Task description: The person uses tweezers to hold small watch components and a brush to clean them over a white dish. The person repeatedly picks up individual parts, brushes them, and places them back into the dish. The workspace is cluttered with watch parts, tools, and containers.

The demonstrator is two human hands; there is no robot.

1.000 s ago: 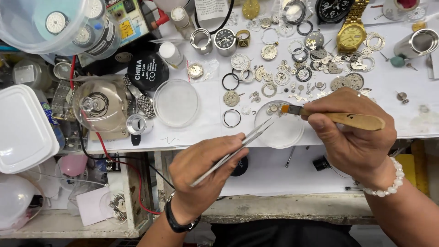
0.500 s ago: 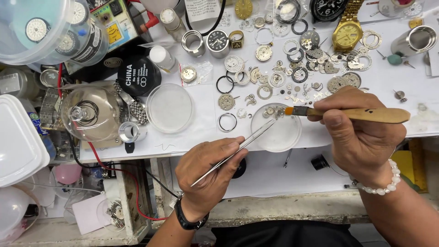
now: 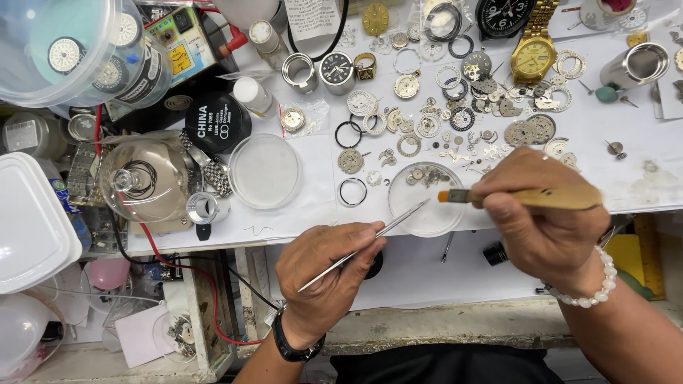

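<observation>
My left hand point(image 3: 329, 270) grips thin metal tweezers point(image 3: 370, 240) whose tip reaches the rim of a small clear glass dish point(image 3: 427, 200). Small watch parts lie at the far side of that dish. My right hand point(image 3: 544, 220) holds a wooden-handled brush point(image 3: 526, 196), its orange bristle end pointing left over the dish. Many loose watch gears, rings and plates point(image 3: 455, 117) are spread on the white work surface point(image 3: 299, 213) beyond the dish. A beaded bracelet circles my right wrist, a black watch my left.
A second clear round dish point(image 3: 267, 171) sits left of centre. A glass dome point(image 3: 146, 178), a black round lid point(image 3: 217, 122) and a gold wristwatch point(image 3: 533, 53) stand around. White plastic containers point(image 3: 32, 227) and red wires point(image 3: 178, 277) crowd the left side.
The brush tip has shifted slightly lower over the dish and the tweezers' tip has come to the dish rim. Both hands stay close together at the table edge.
</observation>
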